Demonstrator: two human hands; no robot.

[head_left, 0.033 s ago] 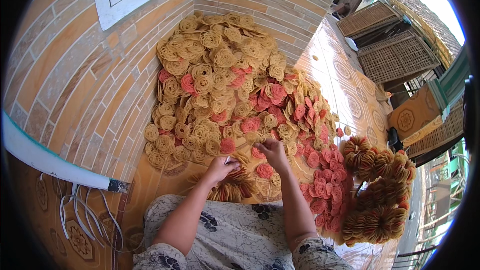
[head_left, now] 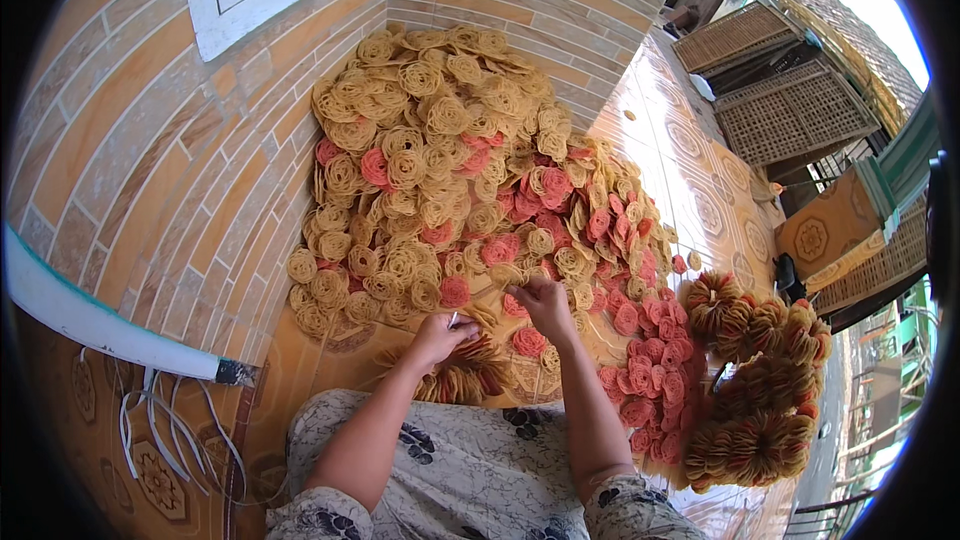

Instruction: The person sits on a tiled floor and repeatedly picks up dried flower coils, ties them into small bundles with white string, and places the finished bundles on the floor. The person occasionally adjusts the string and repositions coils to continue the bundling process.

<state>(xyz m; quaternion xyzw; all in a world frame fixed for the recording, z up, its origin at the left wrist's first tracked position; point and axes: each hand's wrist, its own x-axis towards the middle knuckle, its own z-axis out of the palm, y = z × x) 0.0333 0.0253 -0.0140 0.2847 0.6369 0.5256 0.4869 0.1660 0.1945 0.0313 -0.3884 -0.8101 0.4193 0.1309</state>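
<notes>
My left hand [head_left: 436,340] is closed, with a small white tip, like the end of a strip, showing between thumb and finger [head_left: 454,320]. Just below it lies a bundle of tan and reddish discs [head_left: 468,376] stacked on edge, partly hidden by the hand and my clothes. My right hand [head_left: 546,306] pinches a tan lacy disc [head_left: 507,276], round and thin like a dried noodle nest. In front of both hands spreads a big heap of such tan discs [head_left: 440,115], with coral-red discs [head_left: 501,249] mixed in.
Loose red discs [head_left: 655,365] lie to the right of my knees. Beyond them sit several edge-stacked bundles [head_left: 760,385]. White strips [head_left: 165,420] hang at the lower left. A stone-tiled wall [head_left: 180,170] bounds the heap; woven racks [head_left: 795,115] stand far right.
</notes>
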